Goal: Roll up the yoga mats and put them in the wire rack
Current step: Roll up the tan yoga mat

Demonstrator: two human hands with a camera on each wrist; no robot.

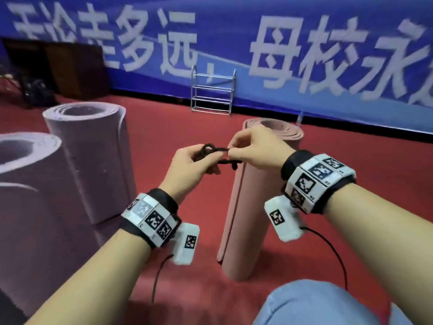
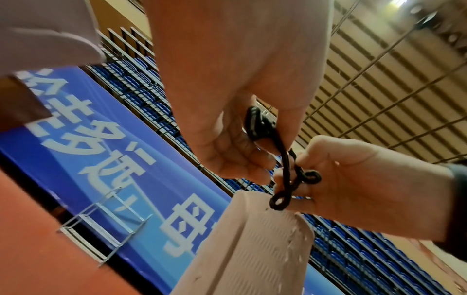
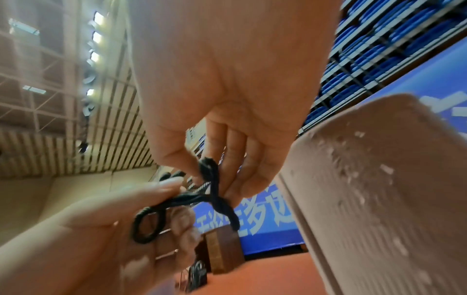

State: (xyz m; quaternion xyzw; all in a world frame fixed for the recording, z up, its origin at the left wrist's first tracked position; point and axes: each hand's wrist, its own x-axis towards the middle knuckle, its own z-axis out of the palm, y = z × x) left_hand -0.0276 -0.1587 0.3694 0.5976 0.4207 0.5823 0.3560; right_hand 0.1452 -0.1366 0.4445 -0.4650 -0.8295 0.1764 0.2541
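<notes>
A rolled pink yoga mat (image 1: pixel 241 207) stands upright on the red floor in front of me, also seen as the pink mat (image 2: pixel 252 249) and the pink mat (image 3: pixel 374 189) in the wrist views. Above its top, my left hand (image 1: pixel 196 160) and my right hand (image 1: pixel 248 151) each pinch a tangled black cord (image 1: pixel 216 154). The cord (image 2: pixel 283 173) loops between the fingers; the cord (image 3: pixel 202 195) shows a loop and a loose end. Two rolled purple mats (image 1: pixel 93 156) stand at the left. The wire rack (image 1: pixel 212 90) stands empty by the far banner.
A blue banner with white characters (image 1: pixel 257 50) runs along the far wall. Dark wooden furniture (image 1: pixel 70 66) and a black bag (image 1: pixel 37 92) sit at the far left. My knee in blue jeans (image 1: pixel 316 303) is at the bottom right. Red floor lies between mats and rack.
</notes>
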